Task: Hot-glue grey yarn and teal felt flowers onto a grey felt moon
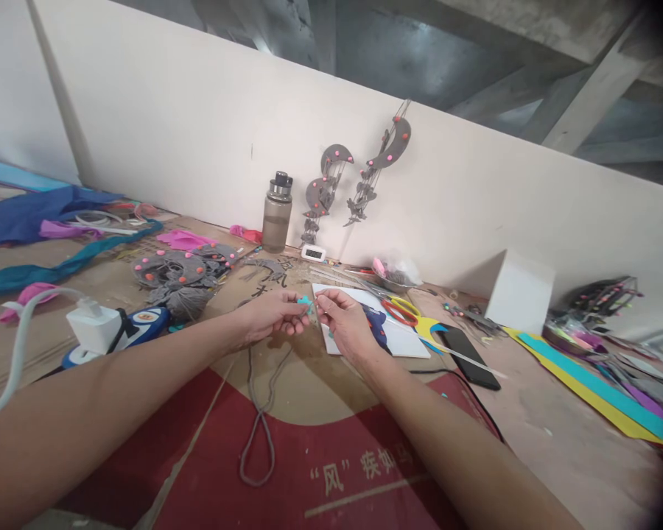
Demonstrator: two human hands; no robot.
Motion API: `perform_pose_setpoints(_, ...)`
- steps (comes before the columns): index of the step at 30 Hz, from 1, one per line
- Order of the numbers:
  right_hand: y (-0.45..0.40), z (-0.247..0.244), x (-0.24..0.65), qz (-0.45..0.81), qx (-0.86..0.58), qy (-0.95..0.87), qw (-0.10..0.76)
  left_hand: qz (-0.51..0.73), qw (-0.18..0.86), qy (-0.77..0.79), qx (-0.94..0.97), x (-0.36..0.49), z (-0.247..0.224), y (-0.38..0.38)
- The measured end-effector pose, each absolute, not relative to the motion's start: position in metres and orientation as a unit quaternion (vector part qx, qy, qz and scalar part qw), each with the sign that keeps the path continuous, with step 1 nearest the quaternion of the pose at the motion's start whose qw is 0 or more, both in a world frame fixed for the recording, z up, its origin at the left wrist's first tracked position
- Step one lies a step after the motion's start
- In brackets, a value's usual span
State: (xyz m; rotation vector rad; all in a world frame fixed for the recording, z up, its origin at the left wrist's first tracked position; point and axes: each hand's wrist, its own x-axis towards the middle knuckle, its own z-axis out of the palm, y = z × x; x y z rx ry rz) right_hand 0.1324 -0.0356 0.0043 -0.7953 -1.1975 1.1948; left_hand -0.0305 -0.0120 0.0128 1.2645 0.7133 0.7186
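My left hand (279, 313) pinches a small turquoise piece (305, 300) between thumb and fingertips, above the middle of the table. Close beside it, my right hand (345, 320) is closed in a pinch by the piece's right edge. What sits in its fingertips is too small to make out. Below my left hand, a grey cord (270, 442) trails down into a loop over the red and tan printed board (226, 471). Behind my right hand lies a white pad (414, 346) with a dark blue object (376, 324) on it.
A bottle (276, 221) and small white clock (313, 253) stand by the back panel. Yellow-and-red scissors (403, 309) and a black phone (468, 358) lie right. Left are grey dotted pieces (171, 269) and a white charger (93, 325) with its cable.
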Motion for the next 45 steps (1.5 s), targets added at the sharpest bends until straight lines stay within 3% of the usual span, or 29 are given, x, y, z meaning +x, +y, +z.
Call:
perform_pose_setpoints(9,-0.044,0.018,0.131,0.448,-0.375,-0.541,0.606,0.37,0.615,0.371,0.589,-0.028,0.009,-0.011)
perform_pose_setpoints(18,-0.051,0.021,0.141,0.082,-0.469,-0.747,0.464,0.361,0.55,0.37,0.656,-0.029,0.009,-0.012)
perform_pose_setpoints(31,-0.051,0.01,0.144,-0.146,-0.448,-0.829,0.302,0.33,0.531,0.361,0.692,-0.025,0.01,-0.016)
perform_pose_setpoints(38,-0.051,0.01,0.144,-0.19,-0.448,-0.833,0.263,0.332,0.546,0.347,0.686,-0.025,0.009,-0.018)
perform_pose_setpoints(45,-0.056,0.012,0.139,-0.109,-0.499,-0.802,0.311,0.342,0.448,0.401,0.722,-0.029,0.008,-0.019)
